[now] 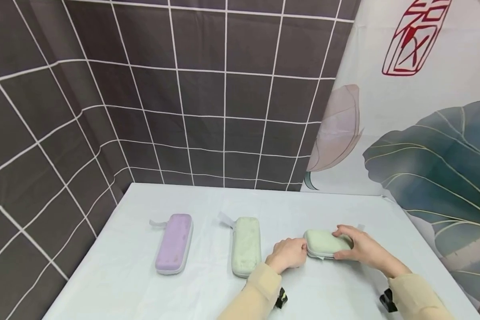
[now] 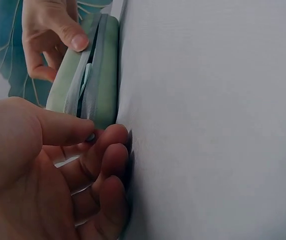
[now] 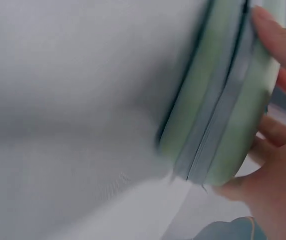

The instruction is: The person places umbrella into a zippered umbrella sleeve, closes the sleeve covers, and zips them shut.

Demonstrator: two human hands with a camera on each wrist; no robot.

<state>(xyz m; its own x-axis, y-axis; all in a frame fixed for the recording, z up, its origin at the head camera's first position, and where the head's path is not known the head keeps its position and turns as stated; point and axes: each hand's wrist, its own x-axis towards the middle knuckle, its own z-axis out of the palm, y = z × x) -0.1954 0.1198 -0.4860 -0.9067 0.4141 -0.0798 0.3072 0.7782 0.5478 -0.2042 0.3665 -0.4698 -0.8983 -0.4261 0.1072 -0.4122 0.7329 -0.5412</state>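
Note:
A pale green zippered case (image 1: 320, 242) lies crosswise on the table, right of centre. My right hand (image 1: 362, 249) grips its right part, thumb on the near side and fingers over the far side. At the other end my left hand (image 1: 290, 254) pinches a small zipper pull (image 2: 91, 137) between thumb and curled index finger. Seen from the left wrist, the zipper (image 2: 78, 95) is parted along this side, and a thin light edge shows inside the gap. The right wrist view shows the grey zipper band (image 3: 217, 110) running along the case.
Another pale green case (image 1: 246, 246) lies lengthwise just left of my left forearm. Farther left is a purple case (image 1: 174, 243) with a strap. They rest on a white-covered table (image 1: 116, 284), backed by a dark gridded cloth (image 1: 200, 93) and a leaf-printed white cloth (image 1: 436, 169).

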